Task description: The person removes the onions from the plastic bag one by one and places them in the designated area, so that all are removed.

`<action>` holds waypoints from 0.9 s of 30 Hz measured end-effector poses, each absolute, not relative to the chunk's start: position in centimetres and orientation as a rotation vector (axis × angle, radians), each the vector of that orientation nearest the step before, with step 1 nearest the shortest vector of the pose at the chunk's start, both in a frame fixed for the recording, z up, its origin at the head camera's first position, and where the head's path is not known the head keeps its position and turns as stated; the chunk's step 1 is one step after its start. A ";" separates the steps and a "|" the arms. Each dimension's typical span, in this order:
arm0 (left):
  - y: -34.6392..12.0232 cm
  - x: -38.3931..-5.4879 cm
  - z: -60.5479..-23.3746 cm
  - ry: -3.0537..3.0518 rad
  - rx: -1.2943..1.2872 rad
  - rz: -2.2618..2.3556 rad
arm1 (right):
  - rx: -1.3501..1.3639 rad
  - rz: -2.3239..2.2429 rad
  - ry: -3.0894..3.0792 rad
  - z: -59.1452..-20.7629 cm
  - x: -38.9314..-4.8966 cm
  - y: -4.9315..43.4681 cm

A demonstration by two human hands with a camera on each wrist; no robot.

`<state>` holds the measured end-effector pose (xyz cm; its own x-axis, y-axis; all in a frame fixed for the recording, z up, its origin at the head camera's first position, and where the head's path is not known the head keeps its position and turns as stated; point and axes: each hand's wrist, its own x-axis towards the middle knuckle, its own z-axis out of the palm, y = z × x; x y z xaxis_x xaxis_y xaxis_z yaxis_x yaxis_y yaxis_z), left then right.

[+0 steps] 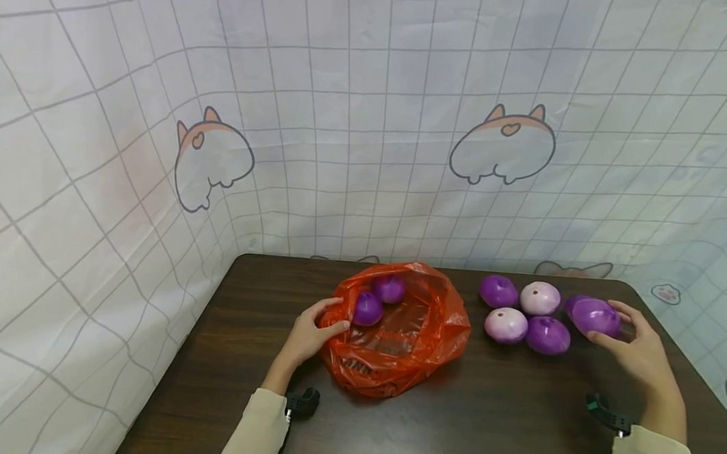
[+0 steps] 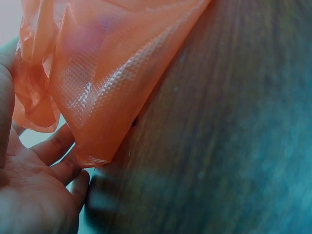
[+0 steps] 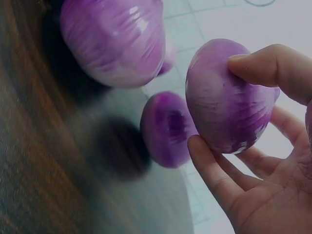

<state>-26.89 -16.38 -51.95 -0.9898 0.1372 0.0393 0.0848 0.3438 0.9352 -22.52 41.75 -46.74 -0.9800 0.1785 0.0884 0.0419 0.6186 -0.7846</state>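
My left hand (image 1: pixel 310 332) grips the left rim of a red plastic bag (image 1: pixel 447 327), which lies with its mouth open on the table. Two purple onions (image 1: pixel 368 309) sit inside, toward the left of the bag. At the table's right side, my right hand (image 1: pixel 645 351) holds a glossy purple onion (image 3: pixel 229 97) between thumb and fingers, raised off the tabletop. Another purple onion (image 3: pixel 165 129) is just behind it, partly hidden in the head view. In the left wrist view, fingers (image 2: pixel 53 146) show beside the bag's side.
Left of the held onion, two pale onions (image 1: pixel 541 299) and two purple onions (image 1: pixel 548 335) stand close together on the dark wooden table (image 1: pixel 452 423). A white gridded curtain (image 1: pixel 357 117) with cartoon animals hangs behind the table and along its sides.
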 end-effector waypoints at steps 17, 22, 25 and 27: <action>-16.4 -26.9 -52.0 2.550 0.214 1.757 | -0.160 1.240 -2.795 -49.2 -22.1 43.5; -16.4 -26.8 -52.0 2.545 0.213 1.758 | -0.139 1.212 -2.834 -49.5 -22.1 43.5; -16.4 -26.8 -52.0 2.543 0.214 1.760 | -0.119 1.211 -2.850 -49.7 -22.2 43.6; -16.3 -26.8 -52.0 2.542 0.214 1.760 | -0.116 1.212 -2.857 -49.8 -22.2 43.6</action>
<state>-26.78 -16.34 -51.96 -0.9896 0.1372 0.0433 0.0888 0.3459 0.9341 -22.21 43.59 -49.83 -0.9966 0.0827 0.0041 0.0545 0.6925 -0.7193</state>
